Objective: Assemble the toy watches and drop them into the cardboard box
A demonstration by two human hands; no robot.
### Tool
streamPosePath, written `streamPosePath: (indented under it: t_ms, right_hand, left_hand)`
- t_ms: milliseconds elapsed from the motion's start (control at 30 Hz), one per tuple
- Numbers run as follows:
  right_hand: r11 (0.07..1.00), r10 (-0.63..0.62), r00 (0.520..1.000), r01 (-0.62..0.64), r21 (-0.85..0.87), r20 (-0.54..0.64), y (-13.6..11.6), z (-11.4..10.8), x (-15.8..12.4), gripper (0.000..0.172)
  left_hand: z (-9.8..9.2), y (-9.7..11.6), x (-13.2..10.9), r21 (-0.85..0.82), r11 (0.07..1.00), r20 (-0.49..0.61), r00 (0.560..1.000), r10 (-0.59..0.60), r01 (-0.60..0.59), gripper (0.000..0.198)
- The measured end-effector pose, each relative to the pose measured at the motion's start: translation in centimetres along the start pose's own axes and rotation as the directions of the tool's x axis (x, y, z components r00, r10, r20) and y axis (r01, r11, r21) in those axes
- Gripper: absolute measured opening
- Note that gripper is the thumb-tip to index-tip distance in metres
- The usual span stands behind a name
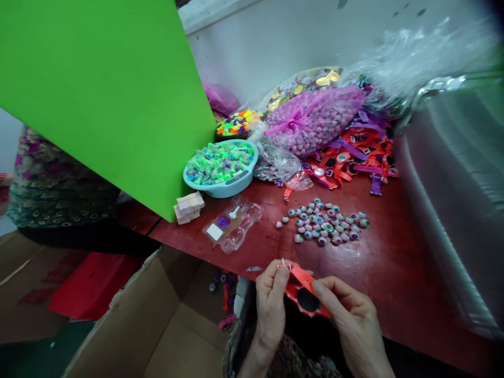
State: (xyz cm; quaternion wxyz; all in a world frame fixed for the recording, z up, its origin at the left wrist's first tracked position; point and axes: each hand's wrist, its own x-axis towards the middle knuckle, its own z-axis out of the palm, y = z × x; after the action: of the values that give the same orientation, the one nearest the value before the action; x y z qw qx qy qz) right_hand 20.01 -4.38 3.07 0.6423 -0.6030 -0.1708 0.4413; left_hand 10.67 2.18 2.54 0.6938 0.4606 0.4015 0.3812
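1. Two hands, both bent at the fingers: left hand (271,307) pinching the top end of an orange-red strap (303,290) between thumb and fingertips, right hand (348,315) pinching its lower edge.
2. Strap held just over the near edge of a glossy red tabletop (394,283), with a scalloped round face and black centre.
3. Open, smooth tabletop beyond the strap, up to a loose pile of plastic eyeballs (321,223).
4. Farther beyond the strap, a tangled heap of similar straps (346,157); to its right, a curved steel basin (452,210).
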Motion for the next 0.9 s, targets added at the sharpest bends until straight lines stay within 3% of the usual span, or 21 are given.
streamPosePath:
  t_ms: [233,367,433,600,900]
  right_hand:
    - [0.999,0.003,1.0,-0.004,-0.046,-0.017,0.9,-0.4,0.2,0.036]
    - [1.0,0.011,0.999,-0.012,-0.023,-0.032,1.5,-0.8,0.3,0.035]
    - [1.0,0.025,0.999,-0.025,0.009,-0.03,1.6,-1.0,0.3,0.035]
    - [0.984,0.101,0.995,-0.1,0.15,-0.001,1.1,-1.3,0.4,0.033]
    - [0.921,0.239,0.97,-0.215,0.326,-0.034,0.5,-1.7,0.9,0.033]
  left_hand:
    - [0.3,0.7,0.2,-0.285,0.943,0.073,0.985,-0.154,0.169,0.036]
    - [0.2,0.6,0.5,-0.345,0.909,0.129,0.971,-0.199,0.233,0.036]
    - [0.2,0.3,0.5,-0.318,0.926,0.106,0.979,-0.177,0.202,0.034]
    - [0.2,0.0,-0.1,-0.091,0.996,0.034,0.999,0.028,-0.024,0.033]
    - [-0.4,0.0,-1.0,0.143,0.988,0.205,0.978,0.03,-0.06,0.041]
